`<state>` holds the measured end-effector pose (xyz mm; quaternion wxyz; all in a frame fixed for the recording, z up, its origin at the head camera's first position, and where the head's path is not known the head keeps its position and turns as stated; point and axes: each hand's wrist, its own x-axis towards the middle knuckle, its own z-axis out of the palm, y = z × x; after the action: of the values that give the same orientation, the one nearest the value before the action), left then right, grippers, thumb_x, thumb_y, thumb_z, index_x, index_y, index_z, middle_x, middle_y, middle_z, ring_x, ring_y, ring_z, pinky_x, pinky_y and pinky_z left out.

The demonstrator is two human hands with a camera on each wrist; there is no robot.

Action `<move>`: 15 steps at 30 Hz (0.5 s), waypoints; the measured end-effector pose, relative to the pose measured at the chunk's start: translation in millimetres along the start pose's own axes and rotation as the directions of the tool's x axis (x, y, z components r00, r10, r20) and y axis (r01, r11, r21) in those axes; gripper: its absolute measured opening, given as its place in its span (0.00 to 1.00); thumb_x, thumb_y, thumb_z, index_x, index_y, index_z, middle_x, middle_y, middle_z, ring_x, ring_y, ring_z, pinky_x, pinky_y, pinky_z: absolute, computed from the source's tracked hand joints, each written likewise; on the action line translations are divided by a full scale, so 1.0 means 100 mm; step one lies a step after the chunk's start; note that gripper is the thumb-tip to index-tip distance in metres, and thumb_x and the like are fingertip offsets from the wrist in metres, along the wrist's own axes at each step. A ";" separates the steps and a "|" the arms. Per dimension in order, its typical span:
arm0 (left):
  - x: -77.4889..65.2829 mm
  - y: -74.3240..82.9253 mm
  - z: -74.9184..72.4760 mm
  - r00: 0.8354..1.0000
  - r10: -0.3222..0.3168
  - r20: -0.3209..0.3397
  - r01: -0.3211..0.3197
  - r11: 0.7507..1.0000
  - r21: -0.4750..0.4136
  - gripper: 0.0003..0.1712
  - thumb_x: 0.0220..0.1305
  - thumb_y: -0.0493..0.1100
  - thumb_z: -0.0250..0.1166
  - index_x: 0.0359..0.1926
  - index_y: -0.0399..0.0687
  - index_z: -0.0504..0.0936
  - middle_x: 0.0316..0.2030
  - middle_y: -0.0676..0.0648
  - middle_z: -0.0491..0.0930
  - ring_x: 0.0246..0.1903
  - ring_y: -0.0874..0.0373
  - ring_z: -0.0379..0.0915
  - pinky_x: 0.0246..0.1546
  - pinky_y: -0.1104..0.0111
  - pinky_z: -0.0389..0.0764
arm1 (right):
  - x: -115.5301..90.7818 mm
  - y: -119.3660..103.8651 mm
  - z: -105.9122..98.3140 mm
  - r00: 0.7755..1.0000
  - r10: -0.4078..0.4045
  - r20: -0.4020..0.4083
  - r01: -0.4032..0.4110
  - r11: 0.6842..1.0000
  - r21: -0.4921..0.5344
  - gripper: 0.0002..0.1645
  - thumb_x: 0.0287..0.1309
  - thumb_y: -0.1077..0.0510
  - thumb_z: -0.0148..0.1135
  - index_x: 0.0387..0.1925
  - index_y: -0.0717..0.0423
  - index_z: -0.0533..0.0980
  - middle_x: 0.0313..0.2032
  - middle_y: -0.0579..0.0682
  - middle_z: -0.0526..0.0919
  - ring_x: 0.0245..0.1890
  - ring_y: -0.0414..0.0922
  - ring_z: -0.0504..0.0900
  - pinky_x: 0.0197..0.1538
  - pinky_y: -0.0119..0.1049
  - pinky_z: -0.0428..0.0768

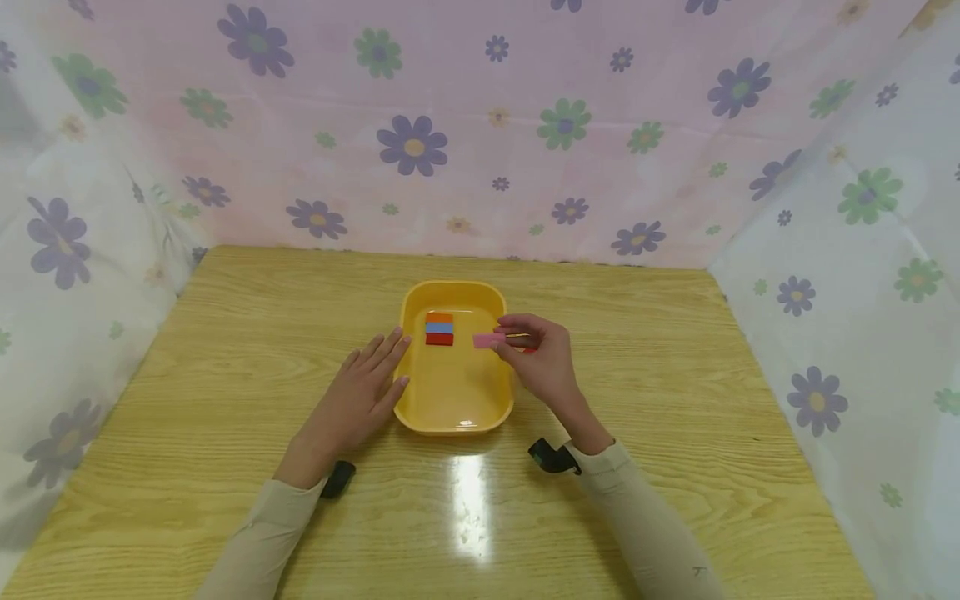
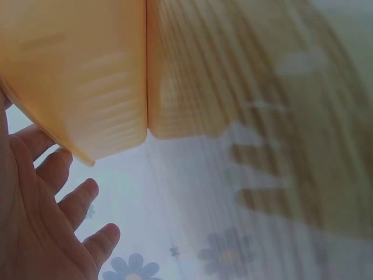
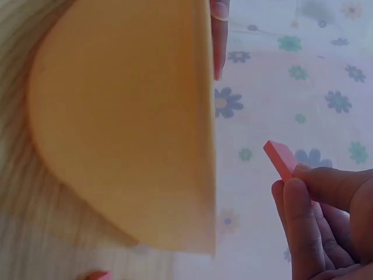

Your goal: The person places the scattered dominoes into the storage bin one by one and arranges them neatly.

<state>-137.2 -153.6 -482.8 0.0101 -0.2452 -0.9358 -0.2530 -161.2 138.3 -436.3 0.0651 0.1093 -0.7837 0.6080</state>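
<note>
A yellow plastic tub [image 1: 452, 387] stands on the table. Inside it, toward the far left, an orange block [image 1: 439, 318], a blue block [image 1: 439, 328] and a red block [image 1: 439, 339] lie side by side, touching. Between thumb and fingertips my right hand [image 1: 543, 354] pinches a small flat pink block [image 3: 281, 158], held above the tub's right rim. With its fingers extended, my left hand [image 1: 358, 398] rests against the tub's left rim; the left wrist view shows these fingers [image 2: 78, 201] spread along the tub's outer side.
On the table just right of the tub lies a red piece [image 1: 529, 351], mostly hidden by my right hand. Flower-patterned cloth [image 1: 465, 125] encloses the wood-grain table [image 1: 675, 383] at the back and both sides.
</note>
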 end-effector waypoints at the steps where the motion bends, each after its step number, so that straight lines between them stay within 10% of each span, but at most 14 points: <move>1: 0.00 0.00 0.00 1.000 0.001 -0.001 -0.001 1.000 -0.001 0.35 0.80 0.52 0.49 0.81 0.47 0.53 0.80 0.44 0.49 0.78 0.38 0.46 0.73 0.35 0.49 | 0.04 -0.01 0.04 1.000 -0.009 0.001 0.009 1.000 -0.009 0.15 0.57 0.70 0.72 0.47 0.68 0.83 0.43 0.64 0.87 0.42 0.58 0.89 0.43 0.37 0.88; 15: 0.01 -0.02 0.00 1.000 -0.019 0.016 0.018 1.000 0.015 0.36 0.80 0.53 0.49 0.81 0.48 0.53 0.81 0.46 0.48 0.79 0.39 0.45 0.74 0.36 0.49 | 0.31 -0.17 0.42 0.997 0.042 0.068 -0.029 0.983 -0.181 0.20 0.55 0.66 0.75 0.50 0.63 0.82 0.37 0.56 0.87 0.35 0.51 0.90 0.41 0.38 0.88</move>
<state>-138.5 -154.6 -483.3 0.0022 -0.2385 -0.9400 -0.2441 -185.8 91.2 -423.8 0.0356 0.1107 -0.8391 0.5313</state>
